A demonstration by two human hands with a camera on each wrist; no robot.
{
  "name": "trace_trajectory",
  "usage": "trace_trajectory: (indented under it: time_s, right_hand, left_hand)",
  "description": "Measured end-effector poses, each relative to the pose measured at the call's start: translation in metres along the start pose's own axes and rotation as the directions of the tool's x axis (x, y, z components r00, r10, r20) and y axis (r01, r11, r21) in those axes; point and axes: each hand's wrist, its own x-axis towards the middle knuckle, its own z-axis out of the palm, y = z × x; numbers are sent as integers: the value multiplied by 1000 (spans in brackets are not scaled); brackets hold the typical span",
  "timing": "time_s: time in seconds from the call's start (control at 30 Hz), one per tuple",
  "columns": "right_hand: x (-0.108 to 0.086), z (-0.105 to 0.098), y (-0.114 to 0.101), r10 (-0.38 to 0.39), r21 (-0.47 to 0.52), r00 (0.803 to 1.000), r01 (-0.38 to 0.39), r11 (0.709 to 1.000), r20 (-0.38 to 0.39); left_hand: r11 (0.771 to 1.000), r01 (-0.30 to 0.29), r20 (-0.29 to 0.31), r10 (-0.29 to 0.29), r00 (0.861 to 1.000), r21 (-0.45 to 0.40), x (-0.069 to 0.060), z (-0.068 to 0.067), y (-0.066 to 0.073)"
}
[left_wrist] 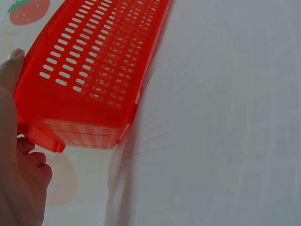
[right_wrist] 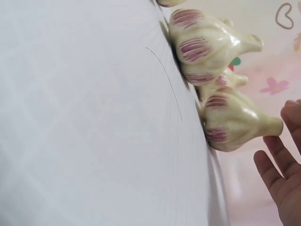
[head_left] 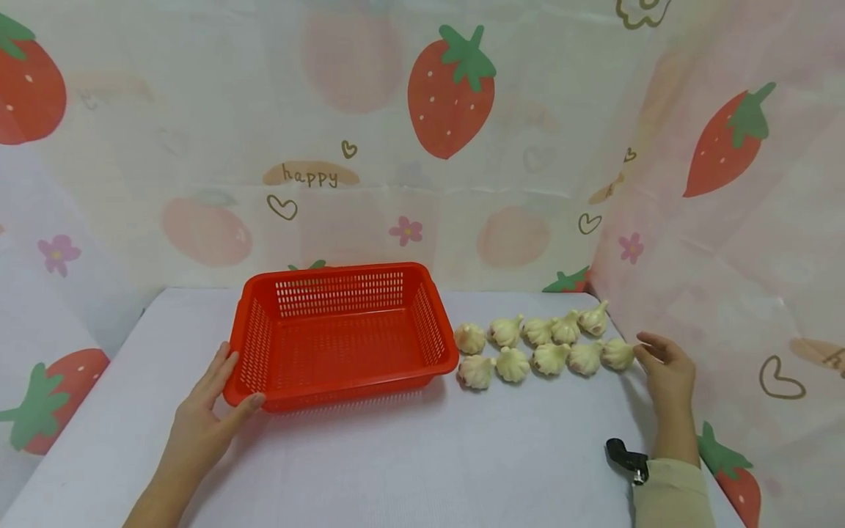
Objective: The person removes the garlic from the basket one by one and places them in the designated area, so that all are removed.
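Observation:
A red plastic basket (head_left: 343,396) with slotted walls stands on the white table. My left hand (head_left: 201,422) grips its left front corner; in the left wrist view the thumb (left_wrist: 13,66) lies on the rim and the fingers (left_wrist: 35,162) curl beneath it. To the right of the basket, several garlic bulbs sit in two rows. My right hand (head_left: 670,374) is at the right end of the front row, by the last garlic bulb (head_left: 618,354). Seen from the right wrist, its parted fingers (right_wrist: 269,172) are close to that bulb's neck (right_wrist: 270,126); whether they touch it I cannot tell.
A black clip-like piece (head_left: 627,458) juts from the right sleeve (head_left: 673,491) above the table. Strawberry-printed curtains (head_left: 370,220) stand along the back and both sides of the white table (head_left: 396,469). The back garlic row (head_left: 538,331) ends near the right curtain.

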Motion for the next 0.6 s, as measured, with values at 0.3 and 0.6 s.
trace_trajectory:
  time_s: [0.3, 0.6]
  right_hand:
    - [4, 0, -5, -68, 93, 997, 72, 993, -38]
    - [-3, -3, -35, -56, 232, 996, 70, 970, -63]
  left_hand:
    - [1000, 7, -4, -7, 1000, -6, 1, -2, 1]
    - [1000, 5, 10, -5, 1000, -3, 1, -2, 1]
